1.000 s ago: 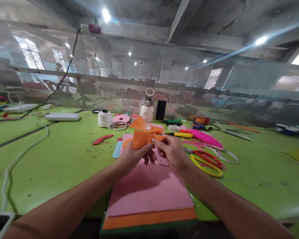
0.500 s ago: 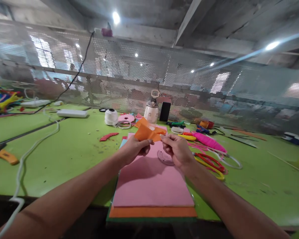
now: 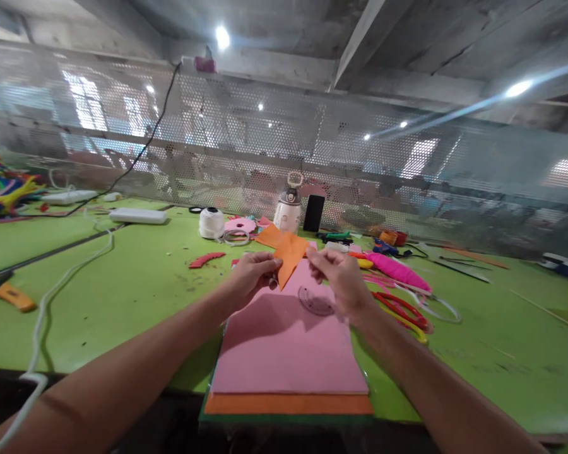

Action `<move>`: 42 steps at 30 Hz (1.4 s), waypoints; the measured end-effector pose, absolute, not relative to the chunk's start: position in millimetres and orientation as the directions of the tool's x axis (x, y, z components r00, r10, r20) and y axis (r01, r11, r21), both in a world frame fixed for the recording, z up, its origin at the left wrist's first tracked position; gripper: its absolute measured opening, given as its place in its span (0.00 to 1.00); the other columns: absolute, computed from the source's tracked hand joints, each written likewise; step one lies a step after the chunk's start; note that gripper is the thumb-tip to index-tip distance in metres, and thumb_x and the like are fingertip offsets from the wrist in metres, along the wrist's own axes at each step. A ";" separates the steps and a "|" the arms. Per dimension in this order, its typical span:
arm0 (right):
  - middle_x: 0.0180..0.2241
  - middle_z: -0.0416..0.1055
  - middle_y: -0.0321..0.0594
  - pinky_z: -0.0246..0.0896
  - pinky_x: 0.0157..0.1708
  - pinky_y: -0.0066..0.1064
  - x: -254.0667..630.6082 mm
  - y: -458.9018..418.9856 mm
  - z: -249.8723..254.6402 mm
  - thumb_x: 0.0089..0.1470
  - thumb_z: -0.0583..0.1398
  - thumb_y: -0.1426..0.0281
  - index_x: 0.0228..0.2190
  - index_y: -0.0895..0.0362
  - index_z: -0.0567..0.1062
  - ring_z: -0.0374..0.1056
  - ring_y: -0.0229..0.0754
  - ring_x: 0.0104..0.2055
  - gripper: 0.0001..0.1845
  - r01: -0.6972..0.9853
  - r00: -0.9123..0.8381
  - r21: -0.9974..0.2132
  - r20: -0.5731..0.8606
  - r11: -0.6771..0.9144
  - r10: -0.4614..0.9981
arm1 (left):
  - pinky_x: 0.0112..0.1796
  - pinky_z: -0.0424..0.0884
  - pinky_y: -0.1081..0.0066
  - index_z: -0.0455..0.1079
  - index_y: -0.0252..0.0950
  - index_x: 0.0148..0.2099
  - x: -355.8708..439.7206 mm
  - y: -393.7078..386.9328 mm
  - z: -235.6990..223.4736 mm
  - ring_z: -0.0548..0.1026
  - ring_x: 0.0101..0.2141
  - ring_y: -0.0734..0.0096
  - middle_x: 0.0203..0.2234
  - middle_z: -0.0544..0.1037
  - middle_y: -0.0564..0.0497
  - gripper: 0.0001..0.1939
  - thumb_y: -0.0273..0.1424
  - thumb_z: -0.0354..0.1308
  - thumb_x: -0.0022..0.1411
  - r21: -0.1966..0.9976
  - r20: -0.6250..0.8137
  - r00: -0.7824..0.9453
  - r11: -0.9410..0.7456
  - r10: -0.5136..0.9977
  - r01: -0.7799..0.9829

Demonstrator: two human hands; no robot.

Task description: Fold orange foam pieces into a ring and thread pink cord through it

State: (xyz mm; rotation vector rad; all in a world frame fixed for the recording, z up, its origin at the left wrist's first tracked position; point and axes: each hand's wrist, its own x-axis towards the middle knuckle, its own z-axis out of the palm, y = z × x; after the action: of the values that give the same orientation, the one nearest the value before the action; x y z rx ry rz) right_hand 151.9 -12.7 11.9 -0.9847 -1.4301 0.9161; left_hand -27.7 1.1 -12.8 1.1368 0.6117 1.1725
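A folded orange sheet (image 3: 291,249), paper or felt, is held up between my two hands, its lower corner pointing down. My left hand (image 3: 255,272) pinches its left edge between thumb and fingers. At the upper right corner, my right hand (image 3: 335,272) has thumb and fingertips closed on the sheet. Below them lies a stack of coloured sheets with a pink sheet (image 3: 288,353) on top and orange and green edges showing at the front. A clear protractor-like piece (image 3: 315,301) rests on the pink sheet, close to my right hand.
Scissors with red and yellow handles (image 3: 402,312) and a bright pink bundle (image 3: 400,271) lie on the right. Behind the sheets stand a white bottle (image 3: 288,211), a phone (image 3: 313,212) and white thread (image 3: 211,223). An orange-handled cutter (image 3: 14,296) and a white cable (image 3: 52,296) are leftward.
The orange sheet has turned and now hangs with a corner pointing down. My left hand has shifted slightly left and up its edge; my right hand stays near the same corner.
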 end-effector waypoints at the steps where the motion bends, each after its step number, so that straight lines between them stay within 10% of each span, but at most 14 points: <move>1: 0.21 0.67 0.34 0.56 0.21 0.27 156.1 -9.4 15.3 0.45 0.66 0.57 0.24 0.58 0.73 0.60 0.33 0.22 0.17 0.081 -0.013 -0.909 0.410 0.409 0.912 | 0.21 0.62 0.77 0.68 0.31 0.25 -28.8 0.9 -12.6 0.66 0.18 0.81 0.17 0.70 0.54 0.11 0.30 0.66 0.50 0.930 0.154 0.364 -0.010 0.919 -0.367; 7: 0.19 0.66 0.32 0.53 0.21 0.27 161.6 -6.6 18.4 0.47 0.65 0.62 0.25 0.59 0.75 0.59 0.33 0.21 0.12 0.200 -0.276 -0.860 0.410 0.469 0.870 | 0.21 0.62 0.76 0.69 0.31 0.25 -29.8 0.7 -16.5 0.66 0.18 0.79 0.17 0.70 0.53 0.10 0.32 0.64 0.54 0.961 0.159 0.446 -0.034 0.881 -0.274; 28: 0.17 0.69 0.33 0.51 0.19 0.26 143.6 -18.8 4.2 0.43 0.63 0.72 0.28 0.58 0.81 0.60 0.32 0.18 0.07 -0.097 -0.132 -0.932 0.360 0.349 0.924 | 0.23 0.72 0.72 0.74 0.30 0.33 -21.2 -10.1 -6.4 0.78 0.25 0.66 0.24 0.79 0.45 0.09 0.33 0.59 0.57 0.926 0.228 0.391 -0.074 0.892 -0.371; 42: 0.29 0.74 0.40 0.65 0.29 0.28 163.5 -3.5 6.9 0.47 0.58 0.79 0.30 0.55 0.82 0.69 0.36 0.31 0.14 0.155 -0.460 -0.699 0.574 0.698 0.677 | 0.15 0.63 0.79 0.69 0.27 0.35 -25.3 -5.7 -3.4 0.76 0.20 0.70 0.24 0.78 0.42 0.10 0.31 0.54 0.63 0.946 0.100 0.462 0.059 0.881 -0.318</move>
State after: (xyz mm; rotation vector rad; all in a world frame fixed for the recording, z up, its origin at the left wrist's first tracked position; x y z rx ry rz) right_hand 163.5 -3.5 6.9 -0.6397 -1.9870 0.7163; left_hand -25.3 -5.7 -3.4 1.1765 0.6056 0.9968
